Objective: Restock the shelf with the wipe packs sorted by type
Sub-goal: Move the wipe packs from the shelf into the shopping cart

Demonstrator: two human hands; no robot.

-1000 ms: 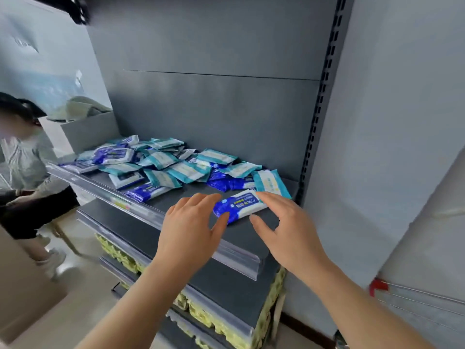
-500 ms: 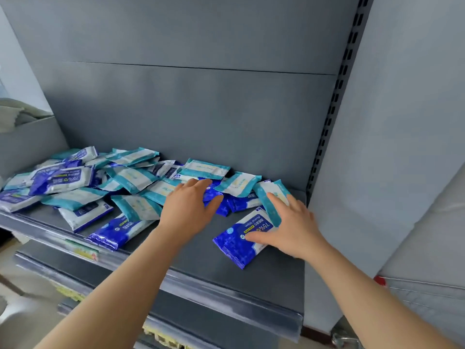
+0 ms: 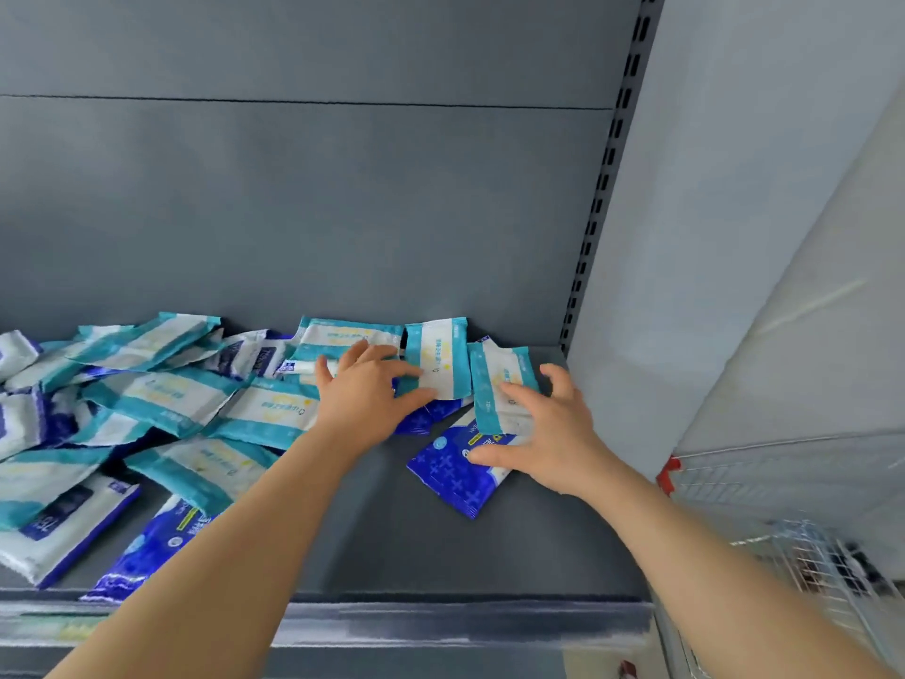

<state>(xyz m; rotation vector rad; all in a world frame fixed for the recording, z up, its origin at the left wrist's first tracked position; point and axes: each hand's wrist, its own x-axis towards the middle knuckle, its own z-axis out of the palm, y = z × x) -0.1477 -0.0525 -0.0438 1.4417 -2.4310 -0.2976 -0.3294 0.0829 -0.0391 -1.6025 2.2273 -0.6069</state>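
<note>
The right hand [image 3: 548, 433] is nearer to the blue pack [image 3: 450, 475] than the left hand is. The blue pack lies flat on the shelf [image 3: 392, 546], near the right end, just under and to the left of that hand. Its long side slants, from the front left up toward the back right. One end of it is tucked under a teal pack [image 3: 494, 379], which lies on top with its long side running front to back. The right hand is wide open, with the fingers spread and bent a little. The thumb rests on the blue pack and the first finger lies on the teal pack. It is not holding either pack. I think this hand will have to get the teal pack off before the blue one can slide free. The left hand [image 3: 365, 392] is open too, with the fingers spread out. It lies flat on the mixed pile of packs [image 3: 161, 399], and its fingertips touch the middle teal pack [image 3: 438, 357], which sits by the back wall [image 3: 294, 213]. The pile has teal and blue packs all jumbled up, so the sorting looks far from done.
</note>
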